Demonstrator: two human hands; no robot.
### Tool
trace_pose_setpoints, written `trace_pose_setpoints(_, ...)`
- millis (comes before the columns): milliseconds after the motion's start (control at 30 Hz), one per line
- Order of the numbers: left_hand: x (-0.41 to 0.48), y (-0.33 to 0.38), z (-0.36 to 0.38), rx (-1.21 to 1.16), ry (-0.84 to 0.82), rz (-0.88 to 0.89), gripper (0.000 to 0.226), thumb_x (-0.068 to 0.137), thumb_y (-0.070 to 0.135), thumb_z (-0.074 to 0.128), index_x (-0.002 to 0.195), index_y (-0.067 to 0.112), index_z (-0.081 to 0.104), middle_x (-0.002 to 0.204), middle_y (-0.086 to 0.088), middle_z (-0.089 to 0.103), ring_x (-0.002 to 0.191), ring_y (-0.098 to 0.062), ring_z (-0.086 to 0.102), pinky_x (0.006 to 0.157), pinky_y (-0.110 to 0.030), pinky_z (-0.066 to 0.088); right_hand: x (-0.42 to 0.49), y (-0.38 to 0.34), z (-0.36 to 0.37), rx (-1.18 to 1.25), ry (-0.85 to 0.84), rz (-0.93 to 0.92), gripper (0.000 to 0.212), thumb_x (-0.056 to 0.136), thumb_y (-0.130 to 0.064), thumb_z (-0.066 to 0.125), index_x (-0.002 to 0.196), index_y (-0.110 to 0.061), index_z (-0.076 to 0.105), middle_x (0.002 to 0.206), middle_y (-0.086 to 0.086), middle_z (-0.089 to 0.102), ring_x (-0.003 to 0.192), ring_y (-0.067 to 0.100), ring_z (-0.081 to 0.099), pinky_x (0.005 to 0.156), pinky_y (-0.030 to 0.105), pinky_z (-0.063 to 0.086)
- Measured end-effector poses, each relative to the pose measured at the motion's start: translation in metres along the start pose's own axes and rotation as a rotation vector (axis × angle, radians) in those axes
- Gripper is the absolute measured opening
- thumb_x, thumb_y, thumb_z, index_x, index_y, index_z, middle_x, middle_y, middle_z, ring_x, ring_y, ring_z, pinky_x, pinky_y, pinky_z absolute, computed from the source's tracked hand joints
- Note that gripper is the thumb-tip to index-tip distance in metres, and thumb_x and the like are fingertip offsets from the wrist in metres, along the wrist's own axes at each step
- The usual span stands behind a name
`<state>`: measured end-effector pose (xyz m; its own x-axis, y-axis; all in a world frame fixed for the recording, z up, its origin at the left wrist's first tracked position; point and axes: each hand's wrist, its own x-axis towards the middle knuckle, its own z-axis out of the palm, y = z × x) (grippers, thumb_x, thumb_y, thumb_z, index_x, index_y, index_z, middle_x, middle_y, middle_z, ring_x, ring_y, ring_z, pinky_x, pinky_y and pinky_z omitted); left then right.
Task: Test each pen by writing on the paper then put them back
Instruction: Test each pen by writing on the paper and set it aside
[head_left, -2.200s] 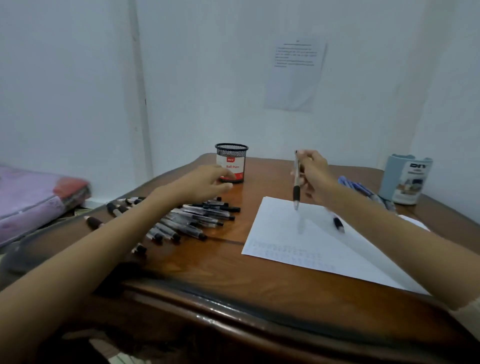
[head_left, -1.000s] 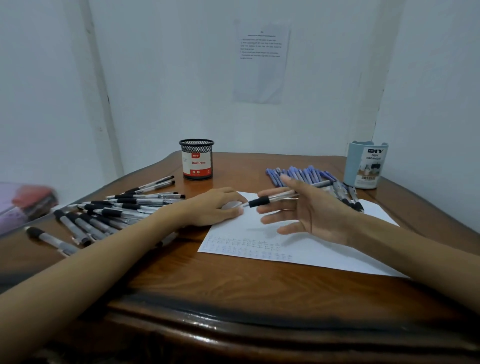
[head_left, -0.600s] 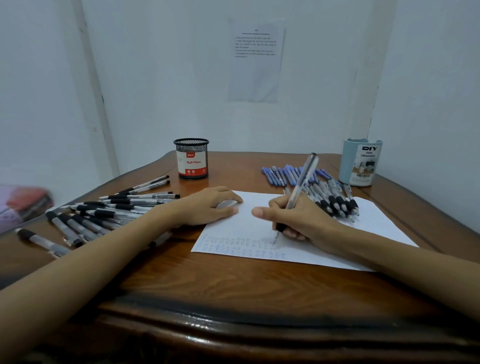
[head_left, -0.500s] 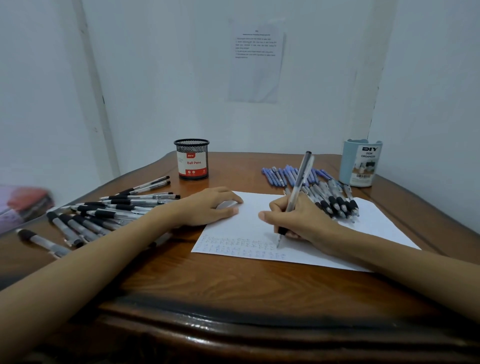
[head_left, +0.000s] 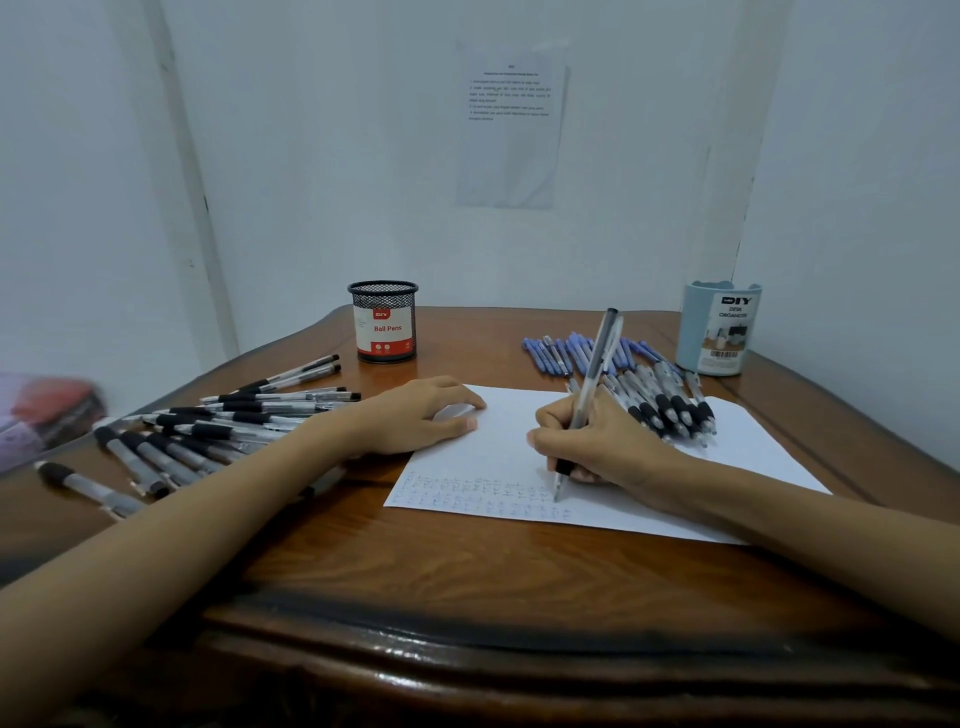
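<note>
1. The tabletop (head_left: 467, 571) is dark wood, polished glossy, with highlights along its rounded edge.
2. My paper (head_left: 753, 447) is matt white.
3. The pen (head_left: 597, 353) in my right grip (head_left: 608, 441) has a clear, shiny plastic barrel and a black matt sleeve.
4. The pen cup (head_left: 383, 301) is black wire mesh.
5. The organizer (head_left: 719, 332) looks smooth and pale blue.
</note>
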<state>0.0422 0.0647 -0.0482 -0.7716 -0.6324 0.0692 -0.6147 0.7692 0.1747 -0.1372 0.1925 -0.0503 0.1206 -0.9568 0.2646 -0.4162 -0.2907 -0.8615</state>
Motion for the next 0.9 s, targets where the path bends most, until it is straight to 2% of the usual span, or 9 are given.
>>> trace_pose_setpoints(167, -0.0001, 0.0006, -0.0006, -0.003, -0.006, -0.007, 0.040, 0.097, 0.036, 0.038, 0.136, 0.027, 0.041, 0.140, 0.003, 0.040, 0.124, -0.011, 0.039, 0.100, -0.020, 0.028, 0.0004, -0.0002, 0.0002, 0.005, 0.043, -0.007, 0.041, 0.084, 0.005, 0.053, 0.050, -0.009, 0.034, 0.044, 0.003, 0.028, 0.035, 0.004, 0.034, 0.042, 0.017, 0.029)
trace_pose_setpoints(433, -0.0002, 0.0020, -0.0010, -0.009, -0.007, -0.006, 0.040, 0.097, 0.035, 0.038, 0.136, 0.027, 0.040, 0.141, 0.004, 0.039, 0.125, -0.011, 0.038, 0.098, -0.018, 0.027, 0.0016, -0.0010, 0.0003, -0.020, 0.040, -0.002, 0.040, 0.083, 0.006, 0.052, 0.051, -0.010, 0.035, 0.049, 0.006, 0.026, 0.036, 0.004, 0.032, 0.040, 0.012, 0.031)
trace_pose_setpoints(567, -0.0005, 0.0015, -0.0010, -0.008, -0.006, -0.006, 0.039, 0.098, 0.035, 0.038, 0.136, 0.027, 0.041, 0.141, 0.004, 0.038, 0.125, -0.011, 0.038, 0.097, -0.017, 0.026, 0.0008, -0.0013, 0.0001, -0.026, 0.045, -0.012, 0.037, 0.085, 0.006, 0.052, 0.054, -0.008, 0.036, 0.048, 0.006, 0.028, 0.035, 0.000, 0.036, 0.040, 0.012, 0.030)
trace_pose_setpoints(700, -0.0004, 0.0006, -0.0001, -0.003, -0.010, -0.006, 0.039, 0.098, 0.036, 0.038, 0.136, 0.027, 0.040, 0.141, 0.003, 0.038, 0.125, -0.011, 0.038, 0.099, -0.018, 0.026, 0.0007, -0.0013, 0.0003, -0.058, 0.067, -0.041, 0.034, 0.083, 0.007, 0.050, 0.055, -0.006, 0.037, 0.051, 0.007, 0.024, 0.039, 0.004, 0.029, 0.043, 0.009, 0.033)
trace_pose_setpoints(833, 0.0005, -0.0006, 0.0000, -0.001, -0.006, -0.003, 0.039, 0.098, 0.036, 0.037, 0.136, 0.027, 0.040, 0.141, 0.003, 0.039, 0.125, -0.011, 0.038, 0.099, -0.018, 0.027, 0.0007, -0.0011, 0.0002, -0.054, 0.079, -0.049, 0.033, 0.084, 0.005, 0.052, 0.056, -0.005, 0.040, 0.048, 0.006, 0.028, 0.036, -0.001, 0.038, 0.042, 0.010, 0.033)
trace_pose_setpoints(900, 0.0007, -0.0009, 0.0000, -0.003, -0.009, -0.004, 0.039, 0.098, 0.036, 0.037, 0.136, 0.028, 0.040, 0.141, 0.004, 0.038, 0.125, -0.011, 0.038, 0.099, -0.018, 0.027, 0.0009, -0.0015, 0.0010, -0.078, 0.091, -0.064, 0.030, 0.083, 0.007, 0.052, 0.056, -0.002, 0.041, 0.050, 0.008, 0.026, 0.039, 0.002, 0.033, 0.044, 0.008, 0.034)
